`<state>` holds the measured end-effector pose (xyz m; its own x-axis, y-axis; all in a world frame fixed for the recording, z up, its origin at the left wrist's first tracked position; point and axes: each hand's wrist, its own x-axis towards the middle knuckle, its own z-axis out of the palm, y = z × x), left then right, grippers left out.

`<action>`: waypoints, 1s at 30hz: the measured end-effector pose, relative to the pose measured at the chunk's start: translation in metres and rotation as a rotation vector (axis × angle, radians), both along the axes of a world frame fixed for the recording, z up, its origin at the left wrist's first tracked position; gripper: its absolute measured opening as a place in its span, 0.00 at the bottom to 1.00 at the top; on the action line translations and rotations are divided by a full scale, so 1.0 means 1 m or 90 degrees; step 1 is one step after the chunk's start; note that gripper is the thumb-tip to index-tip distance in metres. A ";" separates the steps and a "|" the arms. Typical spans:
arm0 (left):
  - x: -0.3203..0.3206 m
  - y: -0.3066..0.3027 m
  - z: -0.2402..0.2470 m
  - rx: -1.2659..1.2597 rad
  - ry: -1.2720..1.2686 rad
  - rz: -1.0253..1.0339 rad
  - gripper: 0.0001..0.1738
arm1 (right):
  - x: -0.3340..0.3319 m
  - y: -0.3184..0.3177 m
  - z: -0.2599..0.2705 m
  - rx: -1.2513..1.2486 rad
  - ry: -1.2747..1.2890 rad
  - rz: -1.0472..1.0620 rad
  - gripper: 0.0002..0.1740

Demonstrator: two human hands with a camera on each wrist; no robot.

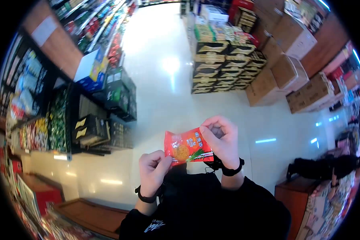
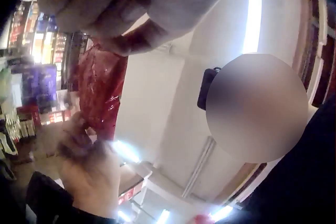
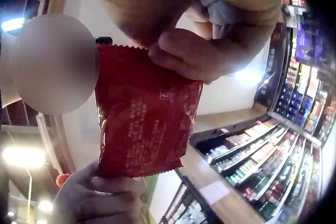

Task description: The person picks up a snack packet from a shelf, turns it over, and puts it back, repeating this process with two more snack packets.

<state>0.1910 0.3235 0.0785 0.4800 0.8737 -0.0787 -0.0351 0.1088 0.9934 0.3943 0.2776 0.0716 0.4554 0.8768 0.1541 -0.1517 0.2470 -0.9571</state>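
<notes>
A small red snack packet (image 1: 183, 144), printed with a round biscuit, green stalks and white characters, is held out in front of the body. My left hand (image 1: 153, 170) pinches its lower left corner between thumb and fingers. At the upper right corner, my right hand (image 1: 223, 141) grips the packet's edge. The right wrist view shows the back of the packet (image 3: 144, 111), with faint printed text and zigzag edges; its visible edges look whole. In the left wrist view the packet (image 2: 100, 90) hangs between both hands, glossy and partly covered by fingers.
Stacked black and gold boxes (image 1: 220, 68) stand ahead to the right, with brown cartons (image 1: 274, 80) beside them. Dark boxes (image 1: 120, 94) and stocked shelves line the left. Pale shiny floor (image 1: 164, 108) runs between. Another person (image 1: 324, 168) is at the far right.
</notes>
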 end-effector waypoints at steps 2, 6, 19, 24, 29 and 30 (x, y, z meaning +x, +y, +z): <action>0.034 0.028 -0.001 -0.005 -0.004 -0.044 0.16 | 0.028 0.011 0.000 0.003 -0.025 -0.051 0.04; 0.103 0.090 -0.001 0.067 0.015 -0.134 0.15 | 0.087 0.046 0.003 -0.034 -0.060 -0.168 0.04; 0.343 0.207 -0.016 0.227 0.042 -0.309 0.13 | 0.283 0.113 -0.014 -0.089 -0.040 -0.425 0.09; 0.448 0.210 -0.015 0.213 0.105 -0.302 0.13 | 0.382 0.122 -0.032 -0.073 -0.020 -0.448 0.11; 0.551 0.205 -0.024 0.293 0.157 -0.248 0.12 | 0.492 0.127 -0.036 -0.075 -0.040 -0.433 0.13; 0.571 0.205 -0.027 0.298 0.150 -0.236 0.12 | 0.512 0.129 -0.036 -0.066 -0.050 -0.441 0.13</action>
<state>0.7621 0.5285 0.0513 0.7729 0.6208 0.1311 0.1464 -0.3755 0.9152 0.9067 0.4066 0.0354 0.9053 0.4008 0.1409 0.0781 0.1688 -0.9825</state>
